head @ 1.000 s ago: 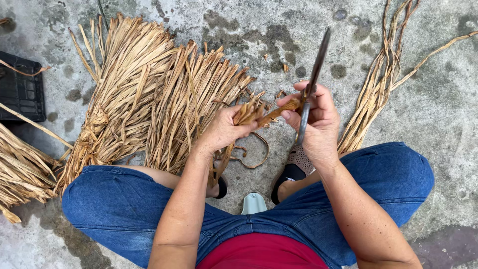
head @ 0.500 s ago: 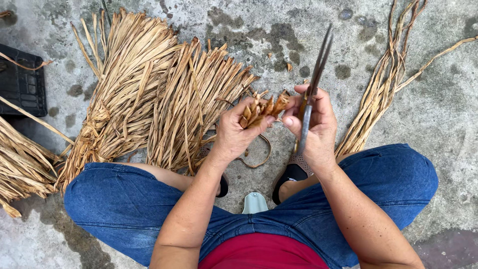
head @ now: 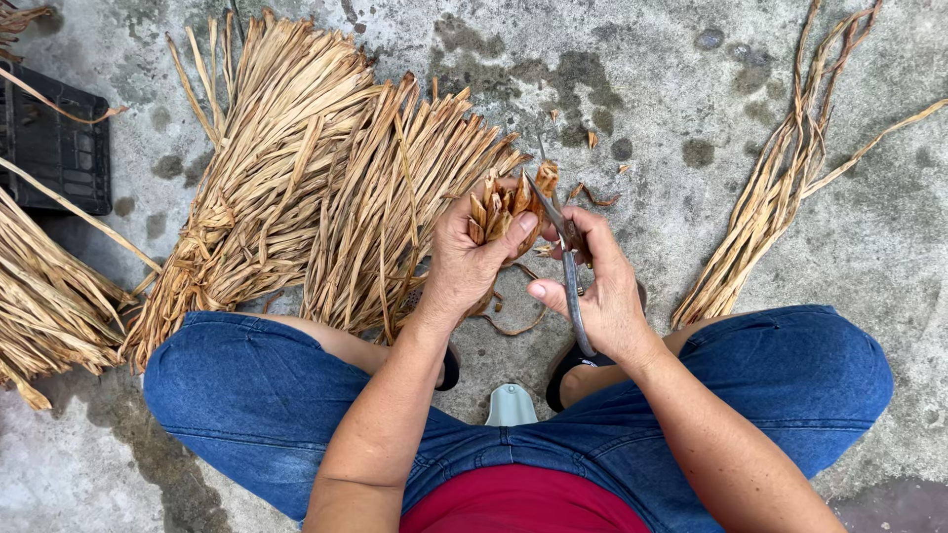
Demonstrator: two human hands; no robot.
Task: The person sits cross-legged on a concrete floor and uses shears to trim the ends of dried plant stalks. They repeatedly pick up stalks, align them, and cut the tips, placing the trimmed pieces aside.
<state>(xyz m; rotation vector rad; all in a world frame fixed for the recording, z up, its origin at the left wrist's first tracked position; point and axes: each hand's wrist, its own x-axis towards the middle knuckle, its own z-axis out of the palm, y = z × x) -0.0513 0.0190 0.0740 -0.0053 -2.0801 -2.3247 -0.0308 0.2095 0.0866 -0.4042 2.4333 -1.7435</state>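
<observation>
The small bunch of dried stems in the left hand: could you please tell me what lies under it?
Under the small bunch held by the left hand lie grey concrete floor, a few cut scraps and the larger bundle's tips. The spot directly beneath is covered.

Your left hand (head: 469,262) grips a small bunch of dried tan stalk ends (head: 504,207) just left of your right hand (head: 597,291) with the metal scissors (head: 565,257), large dried-leaf bundles (head: 296,197) lying left, a thinner bundle (head: 780,188) right.
</observation>
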